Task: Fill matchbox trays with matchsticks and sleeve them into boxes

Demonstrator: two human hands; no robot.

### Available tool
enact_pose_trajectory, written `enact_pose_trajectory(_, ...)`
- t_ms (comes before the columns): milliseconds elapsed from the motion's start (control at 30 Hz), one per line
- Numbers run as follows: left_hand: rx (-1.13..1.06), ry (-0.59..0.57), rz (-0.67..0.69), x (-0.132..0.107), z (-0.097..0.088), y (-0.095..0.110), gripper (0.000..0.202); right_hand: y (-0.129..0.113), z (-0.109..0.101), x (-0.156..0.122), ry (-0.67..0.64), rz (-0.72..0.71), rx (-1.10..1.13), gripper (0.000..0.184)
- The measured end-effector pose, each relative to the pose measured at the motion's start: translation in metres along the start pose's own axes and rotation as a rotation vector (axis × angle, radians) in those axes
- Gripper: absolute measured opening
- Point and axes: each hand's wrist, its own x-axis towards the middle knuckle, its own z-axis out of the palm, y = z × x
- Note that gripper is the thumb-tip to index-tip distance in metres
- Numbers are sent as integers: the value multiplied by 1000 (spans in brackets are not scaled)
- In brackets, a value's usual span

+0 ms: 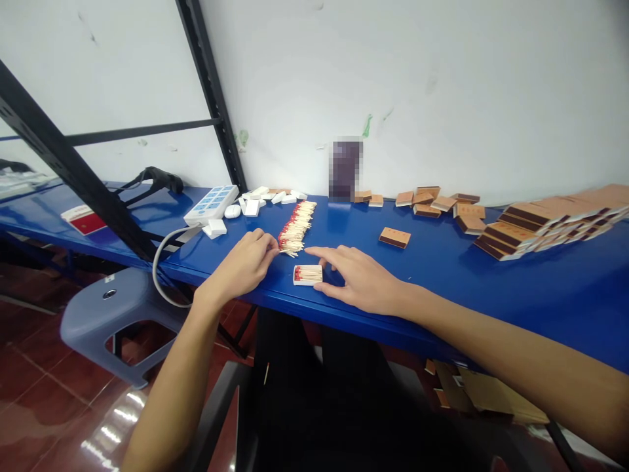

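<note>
A long pile of red-tipped matches [297, 226] lies on the blue table [491, 282]. My left hand [243, 265] is at the near end of the pile, fingers curled and pinched on a few matches. A small white matchbox tray [307, 275] holding matches sits near the table's front edge. My right hand [358, 278] rests flat beside and behind the tray, fingers stretched out, thumb against the tray's front corner.
Brown matchbox sleeves [394, 237] lie scattered and stacked [545, 226] at the right. White empty trays [268, 196], a white power strip [211, 203] with its cable, and a red-and-white box [83, 219] are at the left. A grey stool [108, 308] stands under a black diagonal frame [73, 170].
</note>
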Motion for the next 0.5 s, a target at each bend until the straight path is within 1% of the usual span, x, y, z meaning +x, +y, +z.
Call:
enact_pose_trajectory(100, -124, -36, 44, -1, -2, 14, 24, 1, 0, -1, -1, 1, -8, 56)
enact_pose_trajectory(233, -203, -143, 137, 1, 7, 32, 24, 2, 1, -1, 5, -17, -5, 56)
enact_pose_trajectory(300, -205, -136, 129, 3, 8, 35, 25, 3, 2, -1, 10, -25, 1, 57)
enact_pose_trajectory(333, -208, -117, 111, 2, 4, 36, 25, 3, 2, -1, 8, -24, 1, 56)
enact_pose_trajectory(400, -239, -96, 60, -1, -9, 38, 28, 3, 1, -1, 0, -17, -1, 56)
enact_pose_trajectory(433, -273, -118, 30, -5, -18, 40, 31, 3, 1, -1, -2, -13, -4, 55)
enact_pose_trajectory(467, -314, -189, 22, -11, -25, 44, 34, 3, 1, -1, -3, -9, -6, 55)
enact_pose_trajectory(500, -348, -290, 34, -18, -31, 48, 36, 3, 1, -1, -1, -7, -7, 55)
